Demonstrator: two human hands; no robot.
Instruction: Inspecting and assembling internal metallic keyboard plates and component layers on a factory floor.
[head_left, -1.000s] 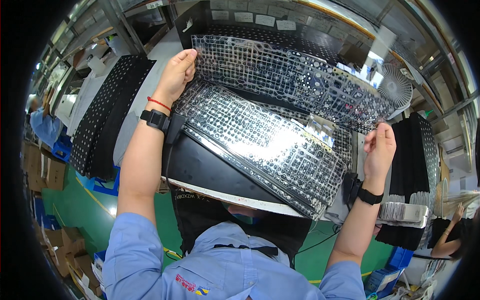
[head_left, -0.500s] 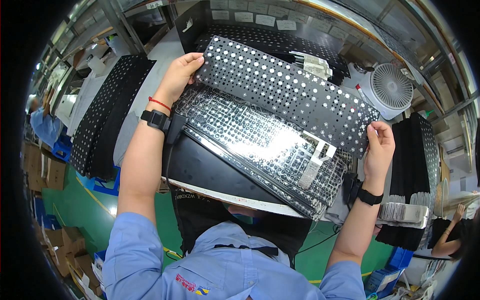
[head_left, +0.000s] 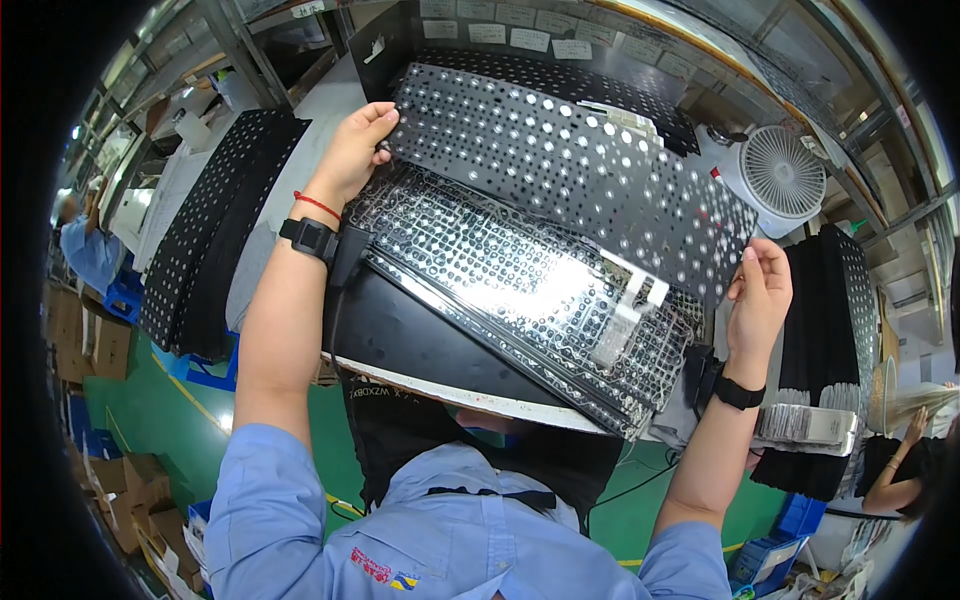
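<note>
A long black sheet, dotted with rows of white spots and small holes, is held up tilted between my two hands. My left hand pinches its left end, thumb on top. At the right end, my right hand grips the edge between thumb and fingers. Below it lies a pile of clear, shiny keyboard membrane sheets printed with circuit tracks, slanting across the dark table mat. A pale flat connector tail shows near the pile's right end, under the black sheet's lower edge.
Stacks of black dotted sheets stand left and right. A round white fan is at the back right. Bundled pale strips rest on the right stack. A black-walled bin is behind. Other people are at both sides.
The black sheet has shifted slightly, its left end rising and tilting, with its surface blurred by motion. Both hands keep hold of it. The connector tail on the pile has moved a little leftward.
</note>
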